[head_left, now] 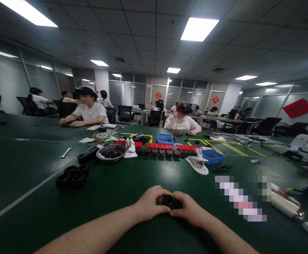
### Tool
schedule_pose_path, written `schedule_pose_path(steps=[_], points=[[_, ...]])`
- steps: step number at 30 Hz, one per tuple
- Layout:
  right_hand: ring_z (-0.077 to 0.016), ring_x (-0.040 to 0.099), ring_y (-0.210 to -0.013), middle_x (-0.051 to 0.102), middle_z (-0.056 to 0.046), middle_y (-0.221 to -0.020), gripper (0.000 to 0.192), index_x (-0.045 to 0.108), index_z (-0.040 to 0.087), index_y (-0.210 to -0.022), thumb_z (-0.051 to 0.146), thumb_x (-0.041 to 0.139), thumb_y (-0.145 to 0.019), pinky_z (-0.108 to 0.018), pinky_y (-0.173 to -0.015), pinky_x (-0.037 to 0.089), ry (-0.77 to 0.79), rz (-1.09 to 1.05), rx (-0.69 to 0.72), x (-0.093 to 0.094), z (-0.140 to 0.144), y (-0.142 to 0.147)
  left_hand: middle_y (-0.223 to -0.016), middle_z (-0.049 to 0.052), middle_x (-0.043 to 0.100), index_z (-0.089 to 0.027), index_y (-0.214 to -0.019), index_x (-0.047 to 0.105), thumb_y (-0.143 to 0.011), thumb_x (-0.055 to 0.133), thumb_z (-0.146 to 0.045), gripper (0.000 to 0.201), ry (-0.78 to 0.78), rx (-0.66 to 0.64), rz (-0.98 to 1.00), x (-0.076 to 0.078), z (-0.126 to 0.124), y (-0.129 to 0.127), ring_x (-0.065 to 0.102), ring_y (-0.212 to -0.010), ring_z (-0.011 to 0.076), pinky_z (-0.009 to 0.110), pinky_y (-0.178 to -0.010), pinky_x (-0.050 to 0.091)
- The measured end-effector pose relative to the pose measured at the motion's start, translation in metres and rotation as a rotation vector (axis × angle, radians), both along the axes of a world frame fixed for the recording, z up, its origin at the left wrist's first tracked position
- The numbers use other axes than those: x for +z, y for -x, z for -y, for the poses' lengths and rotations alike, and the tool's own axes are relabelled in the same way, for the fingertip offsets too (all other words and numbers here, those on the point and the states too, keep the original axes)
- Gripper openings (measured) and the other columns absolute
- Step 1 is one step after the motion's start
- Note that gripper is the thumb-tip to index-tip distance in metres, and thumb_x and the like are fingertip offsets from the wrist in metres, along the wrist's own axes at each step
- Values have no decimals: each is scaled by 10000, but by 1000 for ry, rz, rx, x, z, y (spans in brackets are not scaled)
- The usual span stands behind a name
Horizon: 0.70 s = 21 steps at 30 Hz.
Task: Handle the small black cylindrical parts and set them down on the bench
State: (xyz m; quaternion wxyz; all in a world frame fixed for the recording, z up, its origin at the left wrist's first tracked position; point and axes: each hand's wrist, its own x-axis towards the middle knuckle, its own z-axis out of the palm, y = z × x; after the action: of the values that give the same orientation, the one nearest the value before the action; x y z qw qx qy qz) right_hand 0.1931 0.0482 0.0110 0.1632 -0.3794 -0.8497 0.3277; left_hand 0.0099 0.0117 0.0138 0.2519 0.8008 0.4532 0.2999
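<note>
A small black round part (168,201) rests low over the green table (132,180), pinched from both sides. My left hand (150,204) grips its left side with curled fingers. Against its right side my right hand (189,208) closes in the same way. Most of the part is hidden behind my fingers. Both forearms reach in from the bottom edge.
Several black wheels (73,175) lie to the left. Ahead are a metal bowl (111,152), a white clamp (197,163), blue bins (212,156) and red and black blocks (160,146). A white cylinder (285,205) lies at right. People sit across the table (90,111).
</note>
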Motion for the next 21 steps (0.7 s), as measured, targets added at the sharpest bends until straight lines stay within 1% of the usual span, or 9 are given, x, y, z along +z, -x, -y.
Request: schedule_pose_path(steps=[3,6,9,12,14,16,17,19,21], points=[[-135,470,-657,521,17,-711,257,510,153,-717,275,680,-567,-211,-540,318,-62,50,-64,-2,3,5,-774,-31,497,-241,-941,591,-610,694,-252,347,21,36,9,-3,1,-3,468,-669,126,213,-609,361],[-140,467,-629,537,1,-705,273,476,165,-702,321,660,-576,-219,-517,286,-189,156,-149,-6,8,12,-741,-35,495,-217,-867,593,-580,704,-270,313,27,137,19,-7,3,-7,459,-645,129,214,-569,345],[-170,486,-652,559,-30,-720,227,482,168,-713,331,610,-621,-255,-564,291,-346,286,-228,-7,13,19,-762,-22,517,-192,-840,572,-571,701,-280,311,38,230,50,-11,3,-10,467,-653,139,220,-564,351],[-212,493,-736,566,-54,-771,266,505,166,-745,399,587,-646,-306,-653,300,-447,334,-227,-5,16,20,-780,-14,528,-188,-851,564,-581,695,-285,316,27,238,54,-10,2,-10,475,-669,145,226,-577,361],[-225,484,-792,558,-58,-845,358,522,170,-825,452,608,-622,-316,-685,309,-420,287,-170,-3,14,17,-773,-17,522,-195,-874,566,-601,686,-286,312,10,187,27,-8,2,-8,475,-660,142,226,-581,364],[-221,475,-834,542,-53,-910,433,522,183,-924,436,644,-595,-305,-703,325,-324,195,-65,0,11,11,-779,-17,521,-206,-914,568,-623,678,-278,320,-1,104,-1,-5,1,-5,481,-671,141,227,-605,374],[-214,473,-843,537,-49,-923,438,522,188,-955,406,652,-598,-297,-708,334,-265,149,-7,1,8,8,-799,-13,527,-211,-935,566,-634,674,-271,325,-8,59,-7,-3,1,-3,488,-700,145,230,-633,381],[-196,477,-829,536,-41,-905,372,541,179,-947,343,643,-629,-283,-703,350,-144,86,85,4,3,2,-867,-1,537,-219,-970,562,-655,667,-255,334,-24,-14,3,-1,1,-1,497,-789,158,240,-704,385],[-182,480,-803,538,-29,-863,277,570,164,-892,297,625,-655,-273,-692,359,-53,54,135,6,-1,-2,-926,7,535,-227,-996,556,-672,659,-238,340,-34,-51,23,2,1,1,492,-854,164,248,-755,379]])
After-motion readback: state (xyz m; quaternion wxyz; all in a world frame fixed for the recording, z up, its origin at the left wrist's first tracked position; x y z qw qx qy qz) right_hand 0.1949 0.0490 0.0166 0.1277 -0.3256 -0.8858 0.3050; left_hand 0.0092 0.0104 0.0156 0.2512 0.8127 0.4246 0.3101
